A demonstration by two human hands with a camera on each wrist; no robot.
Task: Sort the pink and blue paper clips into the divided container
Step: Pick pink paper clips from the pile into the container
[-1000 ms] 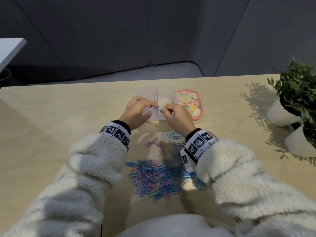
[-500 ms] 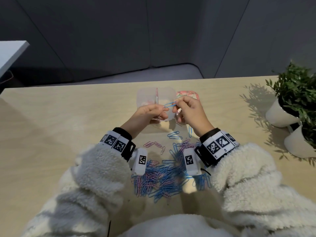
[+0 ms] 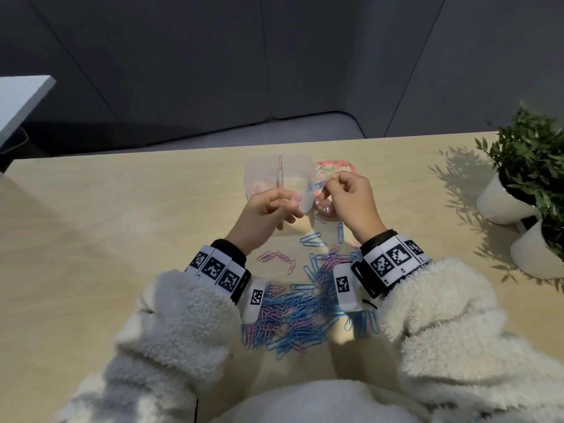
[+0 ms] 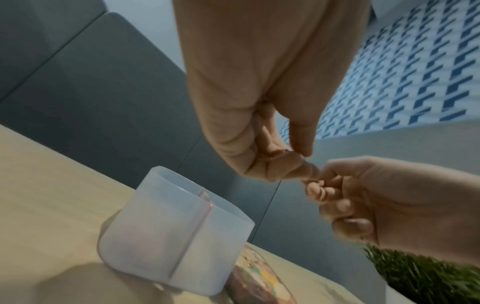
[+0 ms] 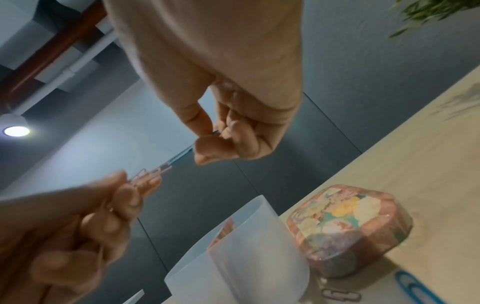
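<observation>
Your left hand (image 3: pixel 268 210) and right hand (image 3: pixel 351 198) are both raised just above the table (image 3: pixel 122 227), close together in front of the divided container (image 3: pixel 265 169). Your right grip is pinched on a blue paper clip (image 3: pixel 316 186), thumb and forefinger closed on its far end while the other fingers curl into the palm. Your left grip is pinched on a pink paper clip (image 3: pixel 296 197), held at the fingertips; in the right wrist view the pink and blue clips meet end to end between the two hands, though whether they are linked or merely touching cannot be told. The container is a translucent white tub standing upright, split by a pink-edged divider (image 3: pixel 280 174) into a left and a right compartment; some pink clips show faintly through the left half, and the contents of the right half are not readable. Just right of it, touching or nearly so, lies a patterned pink lid (image 5: pixel 349 226), partly hidden behind your right hand in the head view. Nearer your body, between your wrists, lies the mixed pile of clips (image 3: pixel 299 315), blue and pink tangled together, with a few loose pink clips (image 3: pixel 276 257) and loose blue clips (image 3: pixel 312 239) scattered between pile and container. Two potted plants (image 3: pixel 531 166) stand at the table's right edge, well apart from the work.
</observation>
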